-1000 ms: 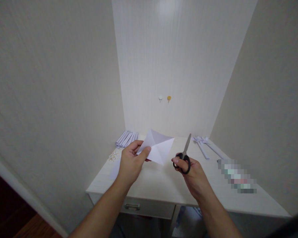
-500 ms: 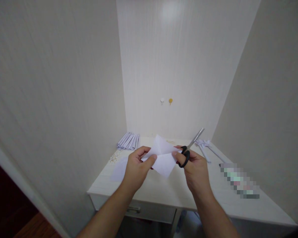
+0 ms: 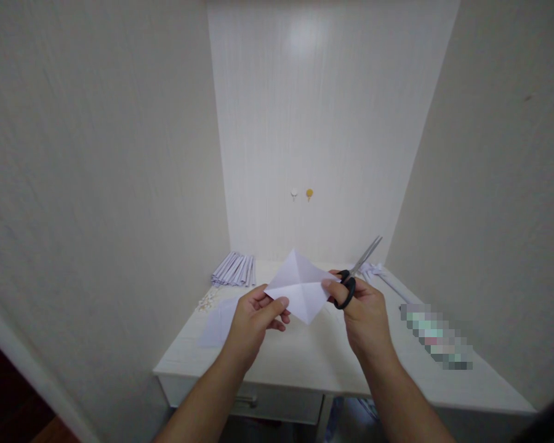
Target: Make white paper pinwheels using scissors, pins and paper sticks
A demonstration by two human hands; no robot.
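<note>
Looks like steadying the paper [image 3: 300,280], left hand [image 3: 253,319] and right hand [image 3: 365,311] fingers pinching it, scissors [image 3: 362,260] aimed 1 o'clock, so cutting'd need regripping.

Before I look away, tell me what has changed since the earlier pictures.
The creased paper moved right to the right hand, whose fingers took hold of its right corner, keeping the scissors, which swung further right. The hold of the left hand looks looser. The paper rolls stayed put.
</note>
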